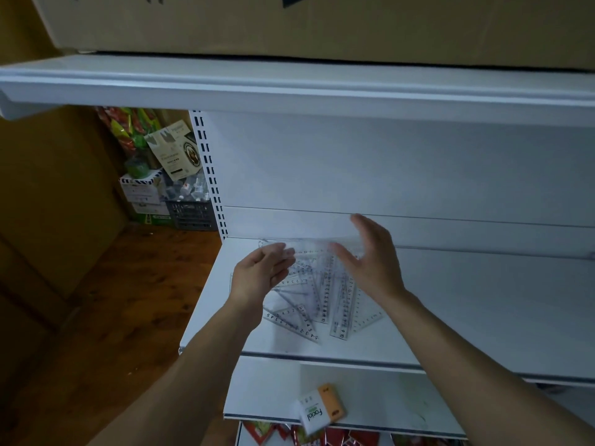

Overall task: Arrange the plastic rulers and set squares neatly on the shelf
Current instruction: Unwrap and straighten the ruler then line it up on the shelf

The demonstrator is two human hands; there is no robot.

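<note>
Jumbled rulers (pixel 343 304), set squares (pixel 291 312) lying on shelf (pixel 467 300).

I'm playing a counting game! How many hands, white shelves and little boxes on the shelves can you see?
Hands: 2 (left, right)
White shelves: 3 (top, middle, lower)
Little orange-and-white box: 1
Total: 6
The see-through rulers overlap too much to count.
</note>
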